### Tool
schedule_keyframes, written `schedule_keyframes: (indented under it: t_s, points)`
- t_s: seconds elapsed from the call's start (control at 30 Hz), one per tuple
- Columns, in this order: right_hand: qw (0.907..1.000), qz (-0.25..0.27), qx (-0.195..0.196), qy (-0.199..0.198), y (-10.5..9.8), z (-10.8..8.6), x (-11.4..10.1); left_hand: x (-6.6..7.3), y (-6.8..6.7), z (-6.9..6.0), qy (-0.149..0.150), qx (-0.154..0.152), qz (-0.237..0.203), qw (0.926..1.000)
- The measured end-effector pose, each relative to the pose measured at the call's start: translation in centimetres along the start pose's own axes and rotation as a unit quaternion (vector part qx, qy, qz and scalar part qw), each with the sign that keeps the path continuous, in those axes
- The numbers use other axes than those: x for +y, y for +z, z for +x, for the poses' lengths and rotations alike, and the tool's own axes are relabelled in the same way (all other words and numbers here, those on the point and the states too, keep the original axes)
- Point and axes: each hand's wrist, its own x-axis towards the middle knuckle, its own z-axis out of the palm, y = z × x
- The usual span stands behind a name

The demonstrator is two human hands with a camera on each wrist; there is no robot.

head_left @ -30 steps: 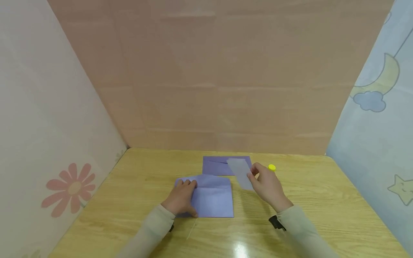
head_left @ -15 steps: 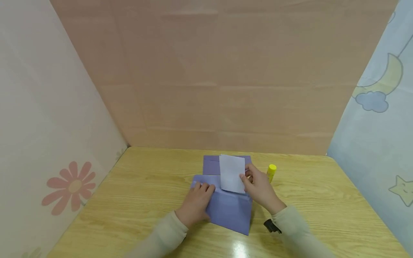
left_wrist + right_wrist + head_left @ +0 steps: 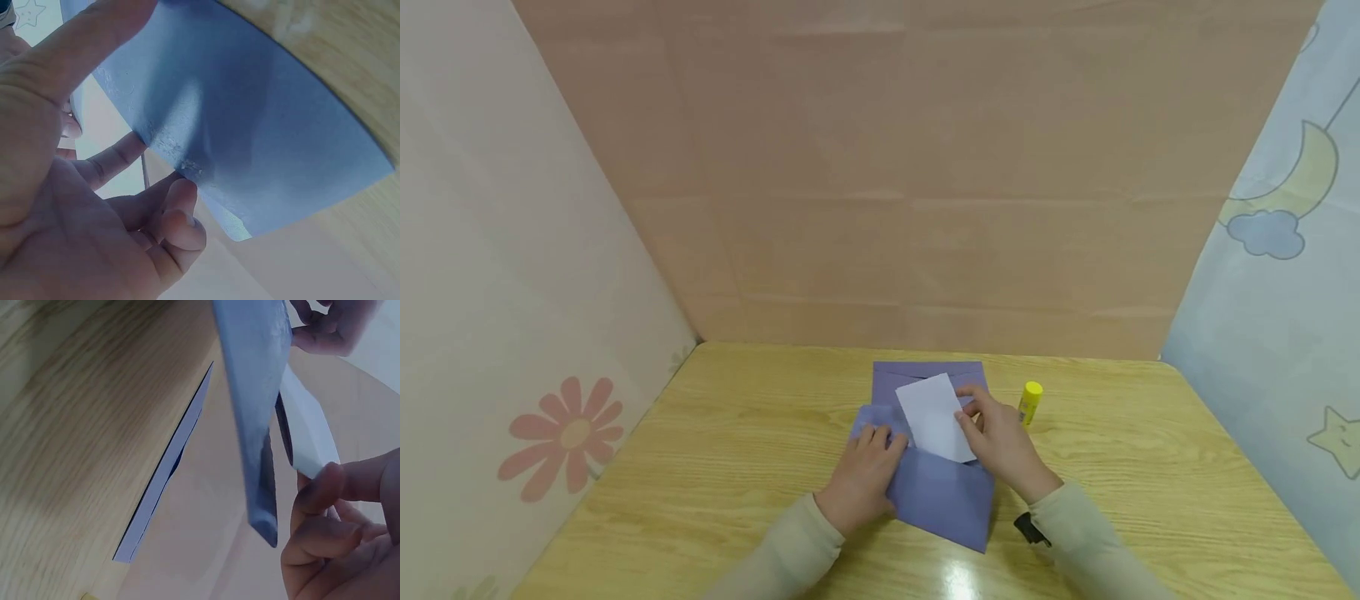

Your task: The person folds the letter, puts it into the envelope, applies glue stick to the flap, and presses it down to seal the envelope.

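Observation:
My left hand (image 3: 862, 483) grips the left side of a light purple envelope (image 3: 943, 500), which is lifted and tilted off the table. In the left wrist view the thumb lies on one face of the envelope (image 3: 250, 125) and fingertips are at its edge. Between the thumb and fingers of my right hand (image 3: 1003, 437) is a white paper (image 3: 934, 417), its lower edge at the envelope's opening. The right wrist view shows the paper (image 3: 309, 428) beside the gaping envelope (image 3: 250, 394), pinched by the right hand (image 3: 344, 537); how far it is inside, I cannot tell.
Behind the hands a darker purple envelope (image 3: 887, 383) lies flat on the wooden table (image 3: 760, 417). A yellow glue stick (image 3: 1031, 402) stands right of it, close to the right hand. Walls of printed and plain sheeting border the table's back and sides.
The left hand has moved right, raising and tilting the envelope off the table. The right hand has brought the white paper left, from beside the envelope to its opening, and the paper has turned.

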Motion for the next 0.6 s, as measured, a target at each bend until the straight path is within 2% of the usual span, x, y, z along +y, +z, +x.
schedule_keyframes:
  t_s: [0.23, 0.6]
  points:
    - [0.9988, -0.033, 0.002, -0.035, 0.4, -0.1, -0.1, 0.1, 0.0, 0.0, -0.008, 0.004, -0.004, 1.0]
    - [0.9928, -0.108, -0.024, -0.046, 1.3, -0.2, 0.1, 0.1, 0.2, 0.0, -0.015, 0.006, 0.008, 0.9998]
